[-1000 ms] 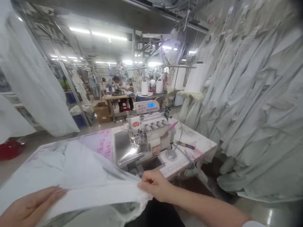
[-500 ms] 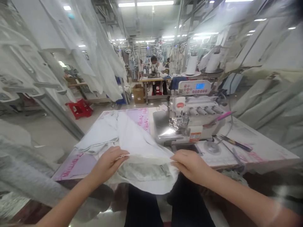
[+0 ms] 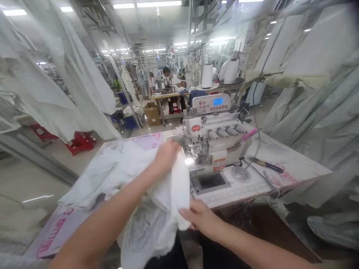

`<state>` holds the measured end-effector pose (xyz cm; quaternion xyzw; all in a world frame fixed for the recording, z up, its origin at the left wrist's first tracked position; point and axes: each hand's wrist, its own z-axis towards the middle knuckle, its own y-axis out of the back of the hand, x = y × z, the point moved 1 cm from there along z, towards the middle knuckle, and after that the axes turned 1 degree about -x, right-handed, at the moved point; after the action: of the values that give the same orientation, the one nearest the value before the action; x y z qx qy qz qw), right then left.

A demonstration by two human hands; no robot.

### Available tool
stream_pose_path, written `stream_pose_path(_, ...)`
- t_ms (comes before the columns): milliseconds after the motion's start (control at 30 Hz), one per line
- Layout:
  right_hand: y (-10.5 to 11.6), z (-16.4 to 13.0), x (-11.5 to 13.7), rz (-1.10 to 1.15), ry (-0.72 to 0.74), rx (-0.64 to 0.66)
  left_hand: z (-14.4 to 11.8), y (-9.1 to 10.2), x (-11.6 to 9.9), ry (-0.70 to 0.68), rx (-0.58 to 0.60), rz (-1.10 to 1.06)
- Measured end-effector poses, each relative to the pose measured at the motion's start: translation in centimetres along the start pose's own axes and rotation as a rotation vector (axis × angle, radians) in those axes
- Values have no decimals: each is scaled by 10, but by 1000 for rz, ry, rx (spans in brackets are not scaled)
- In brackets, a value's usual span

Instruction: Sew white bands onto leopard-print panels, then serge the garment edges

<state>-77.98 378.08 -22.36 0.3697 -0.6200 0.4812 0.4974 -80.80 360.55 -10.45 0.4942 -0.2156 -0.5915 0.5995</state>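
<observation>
A white garment (image 3: 151, 194) hangs over the front edge of the table, with more of its cloth spread to the left. My left hand (image 3: 167, 155) is closed on the far end of its folded edge, close to the metal plate of an overlock sewing machine (image 3: 213, 138). Lower down, my right hand (image 3: 200, 216) pinches the near end of the same edge between thumb and fingers. The strip between the hands is pulled straight. My left fingertips are blurred.
Tweezers (image 3: 265, 163) lie on the table (image 3: 297, 164) right of the machine. Thread cones (image 3: 207, 76) stand behind it. White cloth hangs on both sides. Red stools (image 3: 81, 143) and a cardboard box (image 3: 153, 114) are on the floor. A person (image 3: 171, 76) sits at another machine farther back.
My left hand has moved forward and right toward the machine, and my right hand has come lower. The held edge has turned from running sideways to running away from me. The view has shifted right.
</observation>
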Motion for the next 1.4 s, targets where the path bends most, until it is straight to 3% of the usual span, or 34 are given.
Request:
stream_pose_path(67,19,-22,-16,-32,-4,-27,-5,-32,-4,-7,62,-44)
stream_pose_path(167,36,-44,-29,-32,17,-34,-10,-48,-2,26,92,-90)
stream_pose_path(500,56,-31,-10,15,5,-132,32,-62,-2,104,43,-132)
stream_pose_path(933,69,-10,18,-15,37,-160,55,-69,12,6,-34,-225)
stream_pose_path(1267,70,-3,10,39,60,-197,63,-71,11,13,-82,-330)
stream_pose_path(1400,73,7,17,14,64,-229,64,-59,7,81,-148,-392)
